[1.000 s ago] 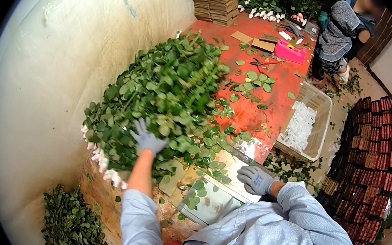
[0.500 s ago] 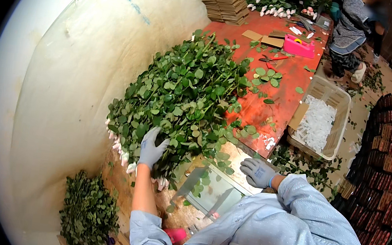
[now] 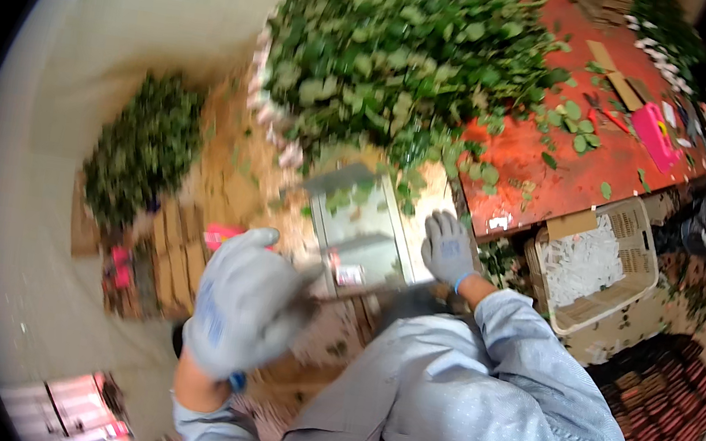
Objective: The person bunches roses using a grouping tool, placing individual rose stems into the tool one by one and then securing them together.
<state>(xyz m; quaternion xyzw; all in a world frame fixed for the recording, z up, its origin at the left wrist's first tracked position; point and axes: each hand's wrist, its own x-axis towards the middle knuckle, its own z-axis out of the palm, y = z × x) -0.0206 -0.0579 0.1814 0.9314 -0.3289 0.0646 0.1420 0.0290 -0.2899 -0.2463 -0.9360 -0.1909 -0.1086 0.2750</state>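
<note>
My left hand (image 3: 246, 305), in a grey glove, is raised near my body at the lower left, away from the flowers. Motion blurs its fingers, so I cannot make out whether it holds anything. My right hand (image 3: 449, 249), gloved too, lies flat with fingers stretched out on the wooden tabletop, just right of a framed glass panel (image 3: 369, 232). Beyond the panel rests a big heap of leafy rose stems (image 3: 409, 67). Their pale pink heads (image 3: 272, 125) line the left side of the heap.
Red pruning shears (image 3: 609, 119) and a pink tape dispenser (image 3: 654, 135) lie on the red tabletop (image 3: 508, 192). Below its edge stands a crate (image 3: 603, 320) of white pieces. Another leafy bundle (image 3: 143, 153) and cardboard strips (image 3: 179, 256) are at left. Wrapped bunches (image 3: 660, 395) fill the lower right.
My left hand has left the rose heap and swung back toward my body. My view has turned left, showing more on that side. The right hand stays beside the glass panel.
</note>
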